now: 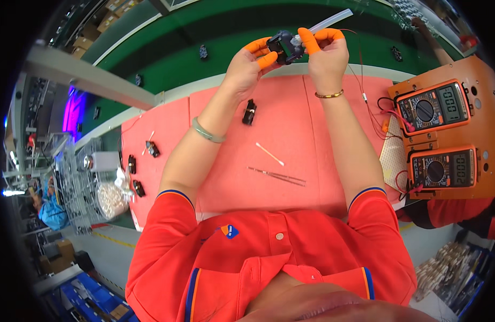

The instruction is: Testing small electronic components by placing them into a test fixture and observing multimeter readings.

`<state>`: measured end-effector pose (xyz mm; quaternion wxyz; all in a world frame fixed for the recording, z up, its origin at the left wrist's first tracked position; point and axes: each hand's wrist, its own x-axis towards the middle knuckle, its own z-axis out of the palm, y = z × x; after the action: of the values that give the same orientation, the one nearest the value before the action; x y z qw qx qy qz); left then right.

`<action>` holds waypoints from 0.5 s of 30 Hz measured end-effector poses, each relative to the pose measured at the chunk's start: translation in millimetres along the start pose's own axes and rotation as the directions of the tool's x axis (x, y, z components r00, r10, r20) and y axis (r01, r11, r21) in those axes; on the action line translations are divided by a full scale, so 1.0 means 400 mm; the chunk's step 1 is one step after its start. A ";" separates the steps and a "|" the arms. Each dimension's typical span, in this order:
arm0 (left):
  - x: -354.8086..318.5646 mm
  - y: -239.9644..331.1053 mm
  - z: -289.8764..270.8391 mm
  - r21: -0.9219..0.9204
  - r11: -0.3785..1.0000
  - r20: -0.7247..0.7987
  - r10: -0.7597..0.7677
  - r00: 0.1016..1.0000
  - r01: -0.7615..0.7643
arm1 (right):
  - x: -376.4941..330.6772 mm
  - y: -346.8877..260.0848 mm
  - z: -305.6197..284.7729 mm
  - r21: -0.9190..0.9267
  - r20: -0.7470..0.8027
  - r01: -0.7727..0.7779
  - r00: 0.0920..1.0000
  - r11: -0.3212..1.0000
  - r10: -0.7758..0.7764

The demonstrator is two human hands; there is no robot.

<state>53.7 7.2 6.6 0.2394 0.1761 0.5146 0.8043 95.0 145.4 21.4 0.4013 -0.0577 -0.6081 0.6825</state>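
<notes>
My left hand (247, 65), with orange finger cots, grips a small black device part with a square opening (281, 48) over the far edge of the pink mat. My right hand (326, 53), also in orange cots, closes its thumb and fingers on a translucent tube (332, 20) at the part's right side. The tube slants up and right; its near end is partly hidden by the fingers. Below the hands, a similar black part (249, 112) lies on the mat, with a cotton swab (270, 153) and metal tweezers (277, 176) nearer me.
A green conveyor belt (167, 59) with spaced dark parts runs beyond the mat (215, 172). Two orange multimeters (433, 107) with thin leads stand at the right. At the left are several black parts (138, 188), a tub of swabs (111, 199) and a white bottle (103, 161).
</notes>
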 end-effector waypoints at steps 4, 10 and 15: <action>0.084 -0.024 -0.001 -0.029 0.999 -0.016 0.015 1.000 -0.015 | 0.043 0.056 -0.002 0.007 0.021 -0.025 0.999 1.000 0.025; 0.132 -0.070 -0.061 0.102 0.994 -0.016 0.034 0.999 -0.032 | 0.024 0.162 -0.001 -0.074 0.083 -0.133 0.987 0.988 0.140; 0.123 -0.061 -0.061 0.197 0.976 0.089 0.074 0.993 -0.090 | 0.028 0.164 -0.016 0.058 0.094 -0.167 0.982 0.984 0.162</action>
<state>5.3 25.5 -24.0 0.2077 0.2530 0.5753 0.7496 59.8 161.4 -33.0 0.3178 -0.0643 -0.5959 0.7347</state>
